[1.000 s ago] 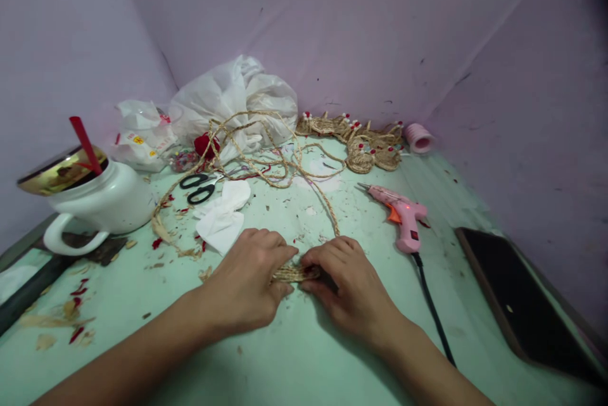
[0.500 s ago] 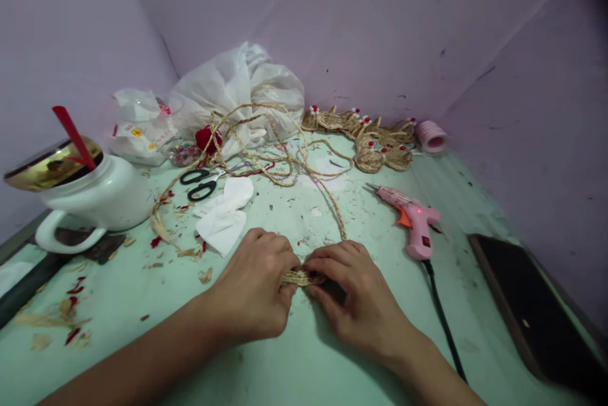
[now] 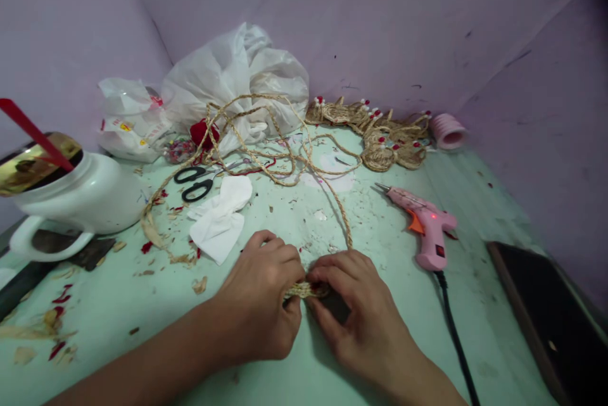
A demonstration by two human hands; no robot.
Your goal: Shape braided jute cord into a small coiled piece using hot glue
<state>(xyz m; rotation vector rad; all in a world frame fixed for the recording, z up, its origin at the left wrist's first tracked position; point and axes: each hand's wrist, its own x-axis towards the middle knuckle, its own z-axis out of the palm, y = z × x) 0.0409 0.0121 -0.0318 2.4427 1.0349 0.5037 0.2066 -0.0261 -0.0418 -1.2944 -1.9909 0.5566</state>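
My left hand point(image 3: 266, 299) and my right hand point(image 3: 363, 311) meet low in the middle of the view, just above the table point(image 3: 285, 380). Between them shows a short piece of flattened straw braid point(image 3: 299, 290), closed in the fingers of both hands. Most of the piece is hidden by the fingers. A long braided straw cord point(image 3: 339, 206) runs from behind my right fingers up to a loose tangle at the back. Right of that hand lies a pink glue gun point(image 3: 433, 235) with its red light lit.
A white mug point(image 3: 111, 194) and black-handled scissors point(image 3: 197, 190) lie left, with white cut-out fabric or paper point(image 3: 219, 228). A plastic bag point(image 3: 199, 83), beaded straw flowers point(image 3: 380, 156) and a pink roll point(image 3: 449, 132) line the wall. A dark phone-like slab point(image 3: 541, 311) lies right. Scraps litter the table.
The view has shifted slightly, so the mug sits farther left and the glue gun farther right. Both hands keep their hold on the braid, with the fingers only slightly moved.
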